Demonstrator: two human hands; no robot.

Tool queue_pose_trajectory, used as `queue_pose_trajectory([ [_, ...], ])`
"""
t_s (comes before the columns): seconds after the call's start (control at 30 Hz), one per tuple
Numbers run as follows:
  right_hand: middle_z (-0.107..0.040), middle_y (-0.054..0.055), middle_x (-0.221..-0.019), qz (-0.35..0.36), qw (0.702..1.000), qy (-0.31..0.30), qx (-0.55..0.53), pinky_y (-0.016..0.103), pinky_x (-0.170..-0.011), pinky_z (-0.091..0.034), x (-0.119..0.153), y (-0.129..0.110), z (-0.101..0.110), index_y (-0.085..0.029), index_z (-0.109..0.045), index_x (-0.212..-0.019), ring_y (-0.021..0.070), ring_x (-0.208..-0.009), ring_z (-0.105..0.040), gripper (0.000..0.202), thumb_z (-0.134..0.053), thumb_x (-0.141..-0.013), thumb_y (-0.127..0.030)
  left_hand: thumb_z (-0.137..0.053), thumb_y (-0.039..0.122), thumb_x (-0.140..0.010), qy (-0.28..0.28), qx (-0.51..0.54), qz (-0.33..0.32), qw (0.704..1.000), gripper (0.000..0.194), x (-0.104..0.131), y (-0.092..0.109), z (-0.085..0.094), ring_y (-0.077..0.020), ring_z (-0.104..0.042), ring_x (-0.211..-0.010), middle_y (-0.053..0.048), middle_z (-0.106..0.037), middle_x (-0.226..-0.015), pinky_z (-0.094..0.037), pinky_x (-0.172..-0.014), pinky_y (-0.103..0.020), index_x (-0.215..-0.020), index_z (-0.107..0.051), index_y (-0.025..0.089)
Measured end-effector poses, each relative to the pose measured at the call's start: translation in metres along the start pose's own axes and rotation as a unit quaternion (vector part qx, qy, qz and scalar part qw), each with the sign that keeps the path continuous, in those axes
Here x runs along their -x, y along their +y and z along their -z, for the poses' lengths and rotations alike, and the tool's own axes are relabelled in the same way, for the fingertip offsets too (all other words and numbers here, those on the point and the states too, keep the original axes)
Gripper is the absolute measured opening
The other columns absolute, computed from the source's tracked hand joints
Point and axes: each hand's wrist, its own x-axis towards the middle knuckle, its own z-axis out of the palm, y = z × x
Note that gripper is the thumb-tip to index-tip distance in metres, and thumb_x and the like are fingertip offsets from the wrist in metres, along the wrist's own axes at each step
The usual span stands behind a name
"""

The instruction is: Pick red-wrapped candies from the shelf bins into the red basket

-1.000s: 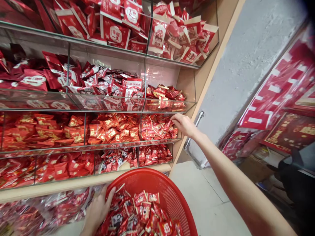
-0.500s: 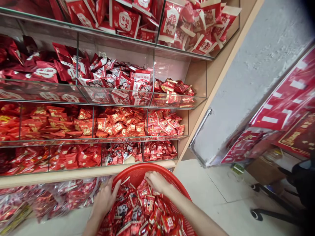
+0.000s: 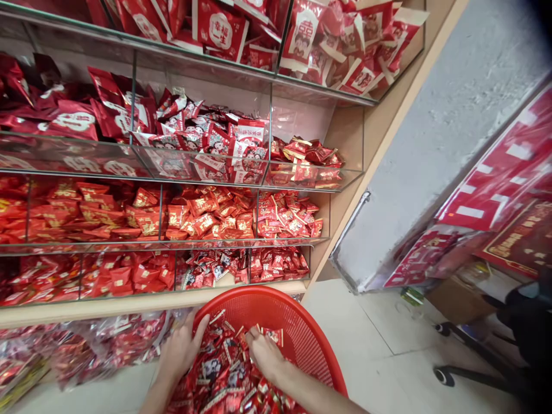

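A round red plastic basket (image 3: 321, 322) with perforated walls holds a heap of small red wrapped candies (image 3: 224, 371). My left hand (image 3: 183, 348) grips the basket's left rim, thumb over the inner side and fingers outside. Inside the basket, my right hand (image 3: 264, 351) rests on the candies with its fingers curled down among them. Its fingertips are partly hidden, so I cannot make out what they hold. One red packet (image 3: 275, 336) lies just beyond its knuckles.
In front stands a wooden shelf (image 3: 397, 123) with clear dividers and several rows of red packets. Clear bags of red packets (image 3: 125, 339) lie beneath it. To the right are a grey wall (image 3: 435, 115), a cardboard box (image 3: 457, 299) and a black wheeled chair (image 3: 470, 368).
My right hand has moved down and slightly left, from near the basket's far wall onto the heap, exposing more of the right inner wall. My left hand stays on the rim.
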Motion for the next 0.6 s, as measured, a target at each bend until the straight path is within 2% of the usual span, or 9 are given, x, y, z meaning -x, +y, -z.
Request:
queue_pose_trajectory([
  [0.07,-0.062,0.006,-0.094,0.015,0.999,0.007,0.051,0.028,-0.075,-0.047,0.003,-0.004,0.010,-0.018,-0.060,-0.093,0.0161,-0.079,-0.062,0.032,-0.041,-0.075,0.001,-0.025,0.057,-0.085,-0.008,0.005,0.005,1.000,0.059,-0.001,-0.001,0.000,-0.0290,-0.057,-0.111,-0.010,-0.058,-0.126,-0.044,-0.091,-0.042,-0.129,-0.043,0.022],
  [0.17,-0.062,0.006,-0.092,0.071,0.989,0.075,0.109,0.036,-0.085,-0.044,0.007,-0.012,0.048,-0.018,-0.060,-0.090,0.0200,-0.089,-0.059,0.020,-0.045,-0.081,-0.008,-0.025,0.057,-0.085,-0.016,0.019,0.000,1.000,0.060,-0.001,-0.002,0.000,-0.0280,-0.056,-0.114,-0.009,-0.059,-0.126,-0.043,-0.093,-0.041,-0.131,-0.041,0.022],
  [0.23,-0.062,0.006,-0.095,0.116,0.975,0.159,0.108,0.035,-0.085,-0.043,0.009,-0.013,0.088,-0.019,-0.058,-0.097,0.0193,-0.091,-0.057,0.021,-0.045,-0.083,-0.011,-0.025,0.057,-0.085,-0.023,0.026,-0.002,0.999,0.061,-0.001,-0.003,0.000,-0.0279,-0.055,-0.115,-0.010,-0.058,-0.126,-0.043,-0.093,-0.041,-0.132,-0.040,0.021],
  [0.33,-0.060,0.008,-0.101,0.152,0.936,0.295,0.115,0.032,-0.080,-0.042,0.010,-0.003,0.164,-0.019,-0.056,-0.106,0.0189,-0.093,-0.054,0.024,-0.039,-0.088,-0.013,-0.024,0.056,-0.085,-0.030,0.026,0.010,0.999,0.061,-0.002,-0.006,-0.002,-0.0283,-0.054,-0.116,-0.009,-0.055,-0.130,-0.043,-0.093,-0.042,-0.132,-0.040,0.020],
  [0.37,-0.060,0.008,-0.102,0.142,0.922,0.337,0.126,0.031,-0.080,-0.041,0.010,0.003,0.190,-0.019,-0.055,-0.107,0.0193,-0.093,-0.053,0.024,-0.039,-0.090,-0.015,-0.023,0.056,-0.085,-0.029,0.026,0.006,0.999,0.061,-0.003,-0.007,-0.002,-0.0280,-0.053,-0.117,-0.009,-0.054,-0.131,-0.043,-0.093,-0.041,-0.131,-0.041,0.020],
  [0.47,-0.058,0.010,-0.106,0.068,0.893,0.368,0.251,0.033,-0.077,-0.037,0.008,0.024,0.265,-0.018,-0.054,-0.112,0.0216,-0.092,-0.049,0.028,-0.036,-0.091,-0.014,-0.023,0.054,-0.085,-0.016,0.028,-0.017,0.999,0.059,-0.004,-0.010,-0.004,-0.0264,-0.054,-0.116,-0.008,-0.057,-0.128,-0.044,-0.092,-0.040,-0.129,-0.044,0.021],
  [0.53,-0.056,0.012,-0.111,0.006,0.867,0.359,0.346,0.034,-0.074,-0.033,0.006,0.036,0.302,-0.018,-0.056,-0.111,0.0245,-0.094,-0.045,0.026,-0.040,-0.090,-0.015,-0.024,0.055,-0.085,-0.007,0.029,-0.020,0.999,0.058,-0.005,-0.011,-0.004,-0.0262,-0.058,-0.111,-0.008,-0.063,-0.120,-0.046,-0.090,-0.040,-0.127,-0.046,0.022],
  [0.6,-0.056,0.013,-0.107,-0.026,0.850,0.330,0.409,0.035,-0.073,-0.030,0.003,0.045,0.327,-0.018,-0.058,-0.106,0.0259,-0.094,-0.043,0.023,-0.042,-0.089,-0.016,-0.024,0.057,-0.084,-0.003,0.032,-0.014,0.999,0.059,-0.006,-0.011,-0.004,-0.0263,-0.062,-0.104,-0.008,-0.068,-0.109,-0.047,-0.088,-0.040,-0.126,-0.047,0.022],
])
